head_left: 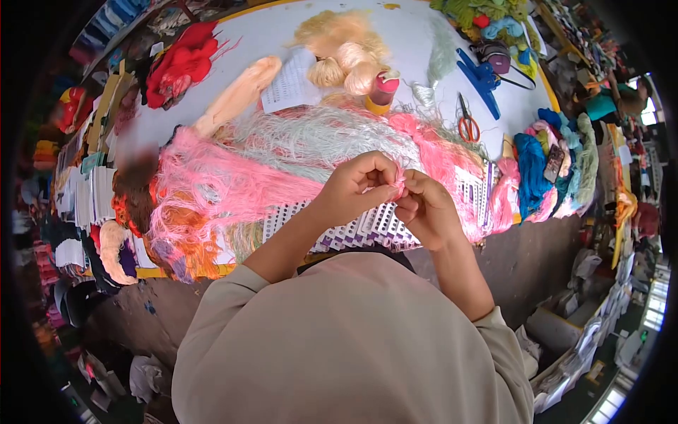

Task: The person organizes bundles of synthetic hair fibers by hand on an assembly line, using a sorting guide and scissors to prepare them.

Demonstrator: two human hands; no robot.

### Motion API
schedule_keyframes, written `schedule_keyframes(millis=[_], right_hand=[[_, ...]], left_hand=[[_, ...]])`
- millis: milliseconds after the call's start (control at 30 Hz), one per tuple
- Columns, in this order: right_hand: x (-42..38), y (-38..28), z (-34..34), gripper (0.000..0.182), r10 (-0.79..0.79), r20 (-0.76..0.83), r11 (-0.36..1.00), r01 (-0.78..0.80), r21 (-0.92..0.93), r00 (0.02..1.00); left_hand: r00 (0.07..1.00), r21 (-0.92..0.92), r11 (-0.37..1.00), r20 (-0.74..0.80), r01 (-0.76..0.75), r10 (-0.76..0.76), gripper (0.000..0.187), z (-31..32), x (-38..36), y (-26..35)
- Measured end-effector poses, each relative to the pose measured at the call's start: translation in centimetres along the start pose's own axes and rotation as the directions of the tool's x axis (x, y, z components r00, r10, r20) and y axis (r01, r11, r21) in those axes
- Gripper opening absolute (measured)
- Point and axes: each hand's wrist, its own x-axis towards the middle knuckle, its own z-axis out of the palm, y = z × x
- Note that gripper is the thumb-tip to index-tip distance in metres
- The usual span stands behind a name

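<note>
Both hands meet over the near part of a white table (pixel 254 32). My left hand (pixel 360 185) is closed, thumb and fingers pinching a small bit of pink thread (pixel 400 185). From the right, my right hand (pixel 428 205) grips the same pink thread with bent fingers. Beneath the hands lie white cards with rows of holes (pixel 353 227). Loose pink thread (pixel 219 173) spreads to the left, and pale grey-white thread (pixel 304 138) lies behind the hands. More pink thread (pixel 441 159) is just beyond my right hand.
Orange-handled scissors (pixel 467 128) and a blue clip-like tool (pixel 482 83) lie at the back right. A thread cone (pixel 383 93), cream skeins (pixel 351 62) and a printed sheet (pixel 289 81) are at the back. Red yarn (pixel 185 62) is at left, blue skeins (pixel 531 169) at right.
</note>
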Motion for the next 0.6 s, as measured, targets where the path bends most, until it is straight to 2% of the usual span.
schedule_keyframes(millis=[67, 133, 167, 200, 233, 300, 333, 400, 467, 533, 567, 600], right_hand=[[0.1, 0.2, 0.1, 0.006, -0.039, 0.002, 0.999, 0.039, -0.028, 0.999], [0.1, 0.4, 0.3, 0.007, -0.077, 0.008, 0.995, 0.077, -0.059, 0.997], [0.1, 0.7, 0.5, 0.007, -0.166, -0.022, 0.971, 0.159, -0.180, 0.986], [0.0, 0.8, 0.6, 0.007, -0.257, -0.042, 0.925, 0.233, -0.301, 0.966], [0.0, 0.8, 0.8, 0.007, -0.256, -0.041, 0.925, 0.232, -0.302, 0.966], [0.0, 0.9, 1.2, 0.007, -0.342, -0.017, 0.812, 0.286, -0.509, 0.939], [0.1, 1.0, 1.2, 0.007, -0.342, -0.017, 0.811, 0.286, -0.511, 0.940], [0.3, 1.2, 1.0, 0.005, -0.462, 0.089, 0.570, 0.373, -0.732, 0.882], [0.4, 1.2, 1.0, 0.006, -0.452, 0.108, 0.560, 0.376, -0.738, 0.885], [0.5, 1.1, 1.0, 0.007, -0.443, 0.127, 0.548, 0.381, -0.745, 0.887], [0.5, 1.0, 1.0, 0.009, -0.398, 0.099, 0.680, 0.366, -0.635, 0.912], [0.5, 1.0, 1.0, 0.010, -0.348, 0.080, 0.792, 0.338, -0.508, 0.934]], left_hand=[[1.000, 0.043, 0.999, -0.013, -0.027, 0.027, 0.018, 0.0, 0.0, -0.3], [0.983, 0.383, 0.916, -0.081, -0.122, 0.164, 0.015, 0.1, 0.1, -0.4], [0.983, 0.383, 0.916, -0.083, -0.122, 0.165, 0.015, 0.3, 0.1, -0.4], [0.964, 0.515, 0.842, -0.098, -0.162, 0.246, 0.016, 0.5, 0.0, -0.4], [0.939, 0.637, 0.747, -0.101, -0.192, 0.327, 0.017, 0.6, 0.0, -0.3], [0.930, 0.656, 0.727, -0.102, -0.203, 0.352, 0.018, 0.4, 0.1, -0.3], [0.921, 0.675, 0.707, -0.102, -0.213, 0.375, 0.018, 0.3, 0.1, -0.4], [0.927, 0.684, 0.702, -0.102, -0.199, 0.361, 0.018, 0.0, 0.1, -0.2], [0.933, 0.693, 0.697, -0.100, -0.184, 0.347, 0.017, -0.1, 0.0, -0.2], [0.948, 0.547, 0.825, -0.163, -0.143, 0.272, 0.015, -0.2, -0.2, -0.6], [0.948, 0.548, 0.824, -0.164, -0.144, 0.275, 0.015, -0.1, -0.3, -1.0], [0.954, 0.334, 0.935, -0.220, -0.121, 0.202, 0.014, 0.2, -0.3, -1.3]])
